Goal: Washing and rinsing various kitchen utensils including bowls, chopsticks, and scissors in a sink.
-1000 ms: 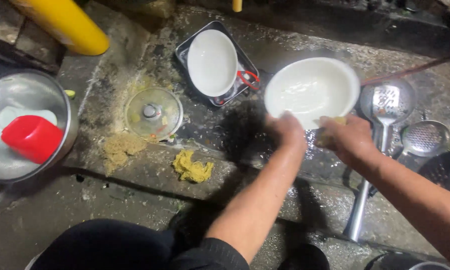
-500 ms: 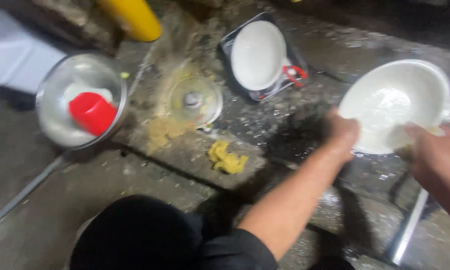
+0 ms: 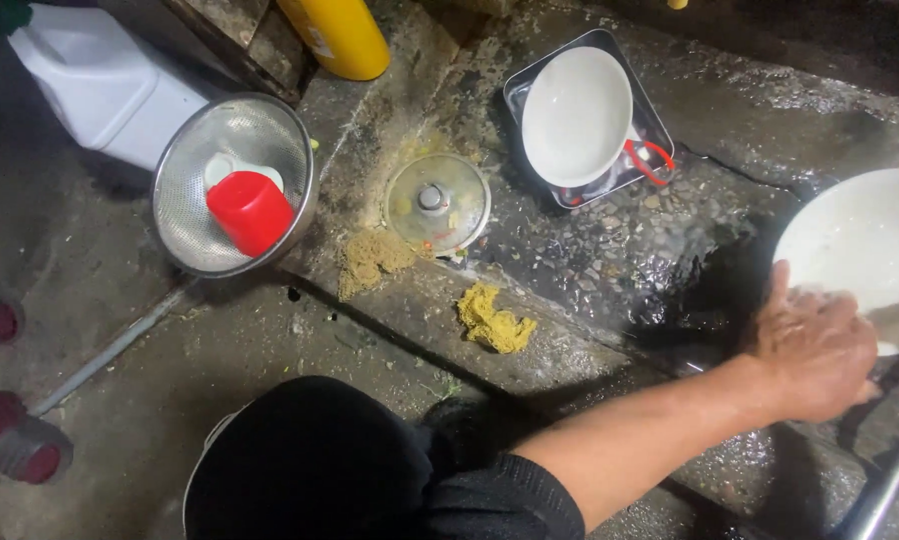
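Observation:
My left hand (image 3: 815, 350) reaches out to the right and grips the lower left rim of a wet white bowl (image 3: 860, 240), which is cut off by the right edge of the view. A blurred pale shape touches the bowl at that edge; I cannot tell what it is. My right hand is out of view. A yellow scrubbing pad (image 3: 495, 320) lies on the wet stone ledge, apart from my hand.
A second white bowl (image 3: 577, 115) rests in a metal tray (image 3: 610, 45) beside a red-handled tool (image 3: 650, 160). A glass lid (image 3: 437, 203) lies flat. A metal strainer (image 3: 195, 245) holds a red cup (image 3: 250, 210). A white jug (image 3: 100, 80) and a yellow bottle (image 3: 340, 35) stand behind. A metal handle (image 3: 890, 480) lies lower right.
The view has swung left, so the bowl and my left hand now sit at the right edge. My right hand has dropped out of frame. The strainer and jug came into fuller view.

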